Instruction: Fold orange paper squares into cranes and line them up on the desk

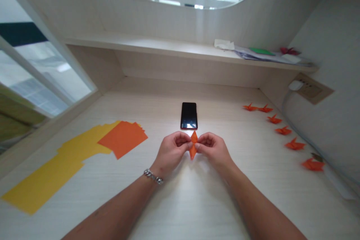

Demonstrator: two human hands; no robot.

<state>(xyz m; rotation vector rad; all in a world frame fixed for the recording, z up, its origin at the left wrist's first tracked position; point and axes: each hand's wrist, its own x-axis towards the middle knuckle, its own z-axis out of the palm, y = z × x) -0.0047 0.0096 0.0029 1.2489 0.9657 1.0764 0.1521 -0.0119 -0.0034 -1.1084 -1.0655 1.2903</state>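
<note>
The fingers of your left hand [174, 149] and right hand [214, 149] pinch the folded paper [194, 138], just your side of the phone [189, 114]. Its shaping looks partial; its long axis runs away from you (one tip toward the phone, one toward you). Right of the phone, six paper birds [283, 131] seem finished; left of it, the orange sheet [123, 140] and yellow sheets [45, 183] look unfolded.

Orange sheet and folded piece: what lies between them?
The head view shows desk, then the left hand, between the orange sheet and the folded piece.
</note>
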